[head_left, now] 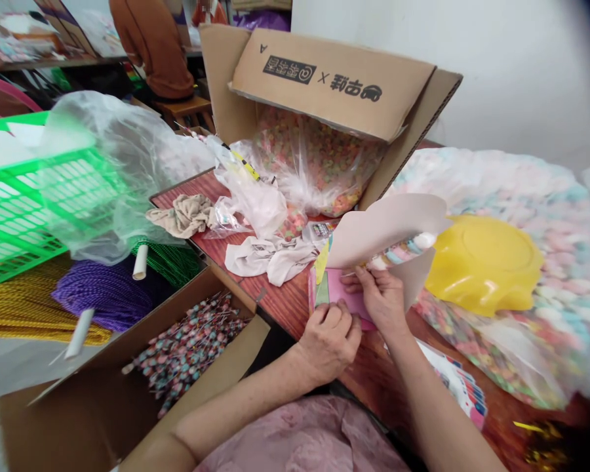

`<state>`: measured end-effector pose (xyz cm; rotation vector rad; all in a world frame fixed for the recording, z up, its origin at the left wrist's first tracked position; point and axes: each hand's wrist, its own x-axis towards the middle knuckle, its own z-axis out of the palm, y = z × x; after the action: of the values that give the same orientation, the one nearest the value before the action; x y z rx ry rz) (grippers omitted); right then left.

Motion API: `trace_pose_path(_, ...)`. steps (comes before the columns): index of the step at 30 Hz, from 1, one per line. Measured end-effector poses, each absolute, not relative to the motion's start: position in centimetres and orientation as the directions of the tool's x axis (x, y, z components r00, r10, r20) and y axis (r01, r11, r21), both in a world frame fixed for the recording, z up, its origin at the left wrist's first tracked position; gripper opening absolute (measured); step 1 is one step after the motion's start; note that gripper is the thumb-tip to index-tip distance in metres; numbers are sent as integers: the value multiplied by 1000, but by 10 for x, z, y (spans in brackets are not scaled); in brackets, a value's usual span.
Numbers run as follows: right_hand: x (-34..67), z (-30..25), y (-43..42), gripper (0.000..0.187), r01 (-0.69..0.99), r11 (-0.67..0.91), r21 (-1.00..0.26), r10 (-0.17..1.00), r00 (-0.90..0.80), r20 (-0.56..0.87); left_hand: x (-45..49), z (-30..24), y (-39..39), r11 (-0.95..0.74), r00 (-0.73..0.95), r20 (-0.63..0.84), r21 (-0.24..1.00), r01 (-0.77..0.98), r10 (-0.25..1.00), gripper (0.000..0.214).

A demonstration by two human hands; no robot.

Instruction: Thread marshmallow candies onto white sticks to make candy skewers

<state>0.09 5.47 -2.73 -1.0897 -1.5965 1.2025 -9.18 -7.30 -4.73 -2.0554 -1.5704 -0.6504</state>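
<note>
My right hand [384, 298] pinches the lower end of a marshmallow skewer [398, 252], whose pastel and white pieces slant up to the right. Behind the skewer stands a large pale card [383, 223] with a scalloped upper edge. My left hand [330, 341] has its fingers curled at the near edge of a pink sheet [349, 295], which lies under both hands. Whether the sheet and the card are one piece I cannot tell. Yellow and green strips show at the sheet's left side. My left fingertips are partly hidden.
An open carton [334, 78] holds bagged colourful candy [314, 157]. Crumpled white gloves [270, 257] lie before it. At right, a yellow dish [486, 262] rests on bagged marshmallows [560, 236]. Lower left are a box of lollipop-like sticks [191, 347] and a green basket [29, 196]. Someone sits behind.
</note>
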Motion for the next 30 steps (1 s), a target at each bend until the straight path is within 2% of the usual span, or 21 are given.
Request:
trace_pose_path(7,-2,-26,54,47,177,195,-965,939,-316,132,-91,-47,-72,-231,236,621,-90,969,748,26)
trace_pose_path(15,0,-30,55,47,254,302,-919,900,-394,187,-91,-45,-72,-230,224,627,-73,970,746,26)
trace_pose_path(22,-4,-27,57,35,385,475,-791,852,-428,302,-91,-45,-72,-241,224,628,-60,969,745,25)
trace_pose_path(30,-16,-32,59,30,432,613,-661,781,-459,424,-90,-50,-71,-244,211,640,-38,969,739,22)
